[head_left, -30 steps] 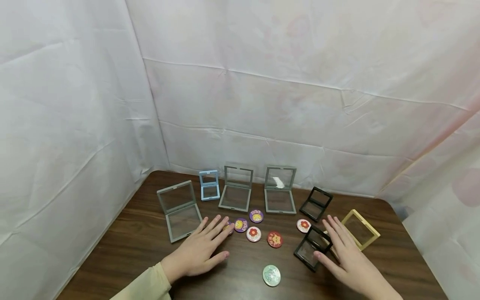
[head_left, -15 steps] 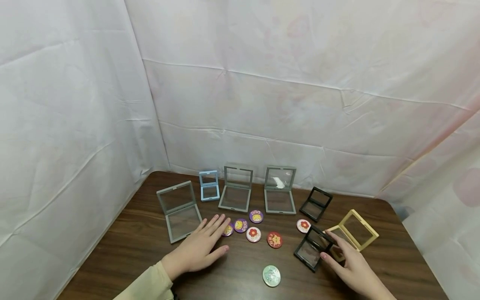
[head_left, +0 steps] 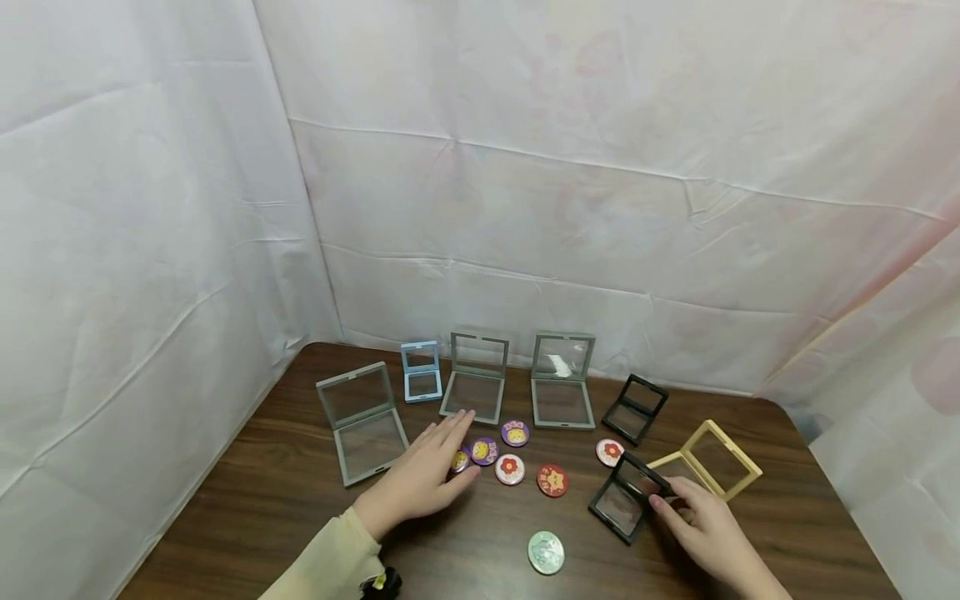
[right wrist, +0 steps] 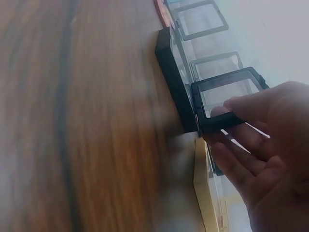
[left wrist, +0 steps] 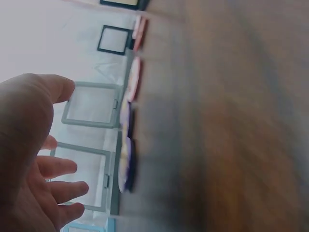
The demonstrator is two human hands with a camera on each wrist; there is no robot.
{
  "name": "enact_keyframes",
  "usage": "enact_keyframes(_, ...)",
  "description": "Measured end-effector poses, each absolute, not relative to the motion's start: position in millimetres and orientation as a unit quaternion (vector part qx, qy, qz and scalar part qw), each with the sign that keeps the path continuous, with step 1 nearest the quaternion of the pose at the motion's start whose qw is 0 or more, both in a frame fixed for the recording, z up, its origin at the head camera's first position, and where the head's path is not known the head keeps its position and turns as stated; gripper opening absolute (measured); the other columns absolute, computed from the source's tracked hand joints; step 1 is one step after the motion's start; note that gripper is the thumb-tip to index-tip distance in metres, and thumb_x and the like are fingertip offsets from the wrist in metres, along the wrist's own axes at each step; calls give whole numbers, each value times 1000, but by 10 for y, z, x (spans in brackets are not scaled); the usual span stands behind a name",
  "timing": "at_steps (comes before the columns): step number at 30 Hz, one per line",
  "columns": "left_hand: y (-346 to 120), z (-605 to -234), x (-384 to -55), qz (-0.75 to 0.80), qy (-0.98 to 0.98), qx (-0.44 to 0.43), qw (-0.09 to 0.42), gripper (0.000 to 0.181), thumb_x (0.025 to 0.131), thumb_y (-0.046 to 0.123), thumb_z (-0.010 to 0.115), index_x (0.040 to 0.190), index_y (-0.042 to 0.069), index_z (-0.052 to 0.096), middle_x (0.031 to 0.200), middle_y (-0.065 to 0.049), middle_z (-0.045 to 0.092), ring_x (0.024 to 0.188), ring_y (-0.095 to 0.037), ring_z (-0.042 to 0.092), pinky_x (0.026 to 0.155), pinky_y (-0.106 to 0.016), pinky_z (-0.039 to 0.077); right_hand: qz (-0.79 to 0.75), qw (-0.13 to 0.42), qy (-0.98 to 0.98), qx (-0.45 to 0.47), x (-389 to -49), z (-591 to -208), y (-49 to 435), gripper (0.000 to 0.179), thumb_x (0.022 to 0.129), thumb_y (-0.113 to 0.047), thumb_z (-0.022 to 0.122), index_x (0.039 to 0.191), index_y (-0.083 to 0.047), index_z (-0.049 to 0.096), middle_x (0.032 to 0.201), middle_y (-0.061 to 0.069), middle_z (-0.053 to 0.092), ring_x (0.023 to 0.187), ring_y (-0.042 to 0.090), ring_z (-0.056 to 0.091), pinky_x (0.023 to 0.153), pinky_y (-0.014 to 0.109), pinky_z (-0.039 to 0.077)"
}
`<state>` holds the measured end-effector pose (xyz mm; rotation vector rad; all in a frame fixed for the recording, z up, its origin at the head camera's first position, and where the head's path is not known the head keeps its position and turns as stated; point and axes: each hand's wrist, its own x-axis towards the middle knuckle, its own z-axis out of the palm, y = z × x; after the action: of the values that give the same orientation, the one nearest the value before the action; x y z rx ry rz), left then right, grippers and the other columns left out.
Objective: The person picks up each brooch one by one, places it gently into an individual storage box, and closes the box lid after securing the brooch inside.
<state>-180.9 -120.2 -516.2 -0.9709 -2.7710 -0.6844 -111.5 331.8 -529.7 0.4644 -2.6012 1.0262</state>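
My right hand (head_left: 711, 533) pinches the raised lid of a small black display case (head_left: 619, 505) between thumb and fingers. In the right wrist view the case's thick black base (right wrist: 175, 79) sits on the table with the lid swung up. My left hand (head_left: 420, 477) hovers with fingers stretched over a purple badge (head_left: 459, 460), partly covering it. Beside that badge lie two more purple badges (head_left: 484, 451), a white one with a red flower (head_left: 510, 469) and a red star badge (head_left: 552, 481). The left wrist view shows that hand's fingers (left wrist: 63, 191) holding nothing.
Open grey cases (head_left: 562, 405) and a light blue case (head_left: 422, 386) stand along the back. At right are another black case (head_left: 634, 410), a yellow case (head_left: 723, 462) and a second flower badge (head_left: 610, 452). A green badge (head_left: 546, 553) lies near the front of the wooden table (head_left: 247, 500).
My right hand has drawn back from its spread pose over the black case and now pinches its lid. The left hand has slid slightly right and forward over the purple badge.
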Motion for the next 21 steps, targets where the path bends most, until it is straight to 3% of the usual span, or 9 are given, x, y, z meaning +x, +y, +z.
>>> enact_keyframes(4, -1083, -5134, -1874, -233, -918, -311, 81, 77, 107, 38, 70, 167, 1, 40, 157, -22, 58, 145, -39, 56, 120, -60, 42, 360, 144, -910, 145, -1162, -5290, 3246, 15, 100, -4, 79, 113, -11, 79, 109, -3, 78, 103, 4, 71, 71, 23, 62)
enact_keyframes(9, -956, -5150, -1927, -217, -924, -297, 101, 67, 104, 32, 75, 159, 1, 53, 145, -18, 67, 135, -36, 64, 116, -57, 47, 323, 169, -922, 129, -1240, -5302, 3081, 15, 98, -5, 82, 97, -18, 73, 93, -11, 69, 86, 0, 61, 65, 28, 55)
enact_keyframes(11, -914, -5161, -1947, -218, -925, -294, 102, 64, 104, 32, 75, 157, 1, 56, 144, -18, 68, 134, -36, 64, 115, -57, 48, 312, 163, -929, 116, -1262, -5298, 3010, 13, 99, -7, 81, 98, -17, 72, 94, -10, 69, 85, 6, 63, 68, 34, 53)
enact_keyframes(16, -833, -5187, -2001, -232, -926, -284, 91, 59, 104, 30, 74, 153, 1, 59, 142, -18, 69, 133, -38, 65, 113, -57, 49, 315, 155, -931, 101, -1330, -5309, 2876, 11, 103, -9, 77, 114, -10, 79, 113, 2, 78, 108, 28, 74, 84, 47, 60)
enact_keyframes(21, -787, -5213, -2059, -235, -927, -279, 84, 55, 104, 27, 71, 150, -1, 62, 140, -18, 70, 133, -38, 65, 114, -56, 49, 336, 148, -925, 102, -1422, -5325, 2784, 14, 105, -10, 74, 118, -8, 78, 117, 6, 78, 115, 34, 74, 92, 56, 59)
